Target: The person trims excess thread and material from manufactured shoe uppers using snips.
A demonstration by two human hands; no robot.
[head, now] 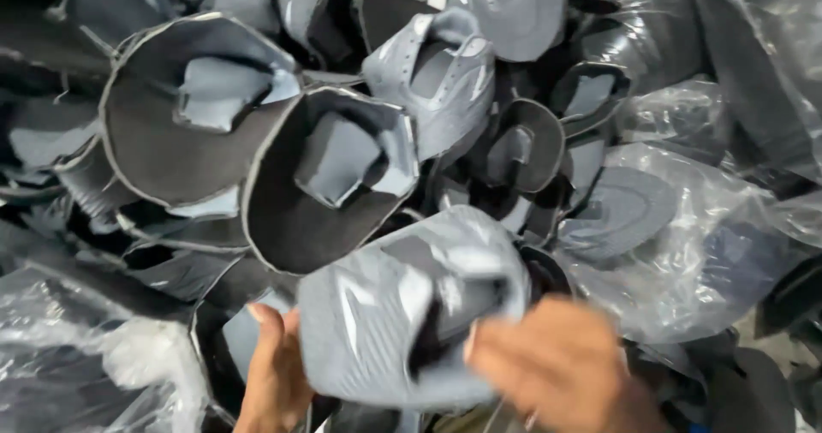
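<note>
piece in hand: grey shoe upper [411,300], low centre of view, lifted just clear of the pile of other uppers [325,176] behind it.
left hand [276,373]: I have it under the upper's left edge, fingers curled up against the fabric and closed on it from below.
right hand [561,369]: on the upper's right side, thumb pressed at the dark opening; motion-blurred, so I can't tell exactly how far the fingers wrap round the back.
state: both hands closed on the same upper, nothing else held.
surroundings: dark-lined uppers stacked open side toward me at upper left; clear plastic bags [685,253] of more uppers to the right, another bag [94,356] at lower left, touching my left wrist area.
handling, my judgement: fabric is soft and floppy, so I'd keep both edges supported rather than pinching one corner.
risk, my judgement: neighbouring uppers sit just beside the left hand and could snag; bag film is slippery.
blur: stitching detail not readable.
</note>
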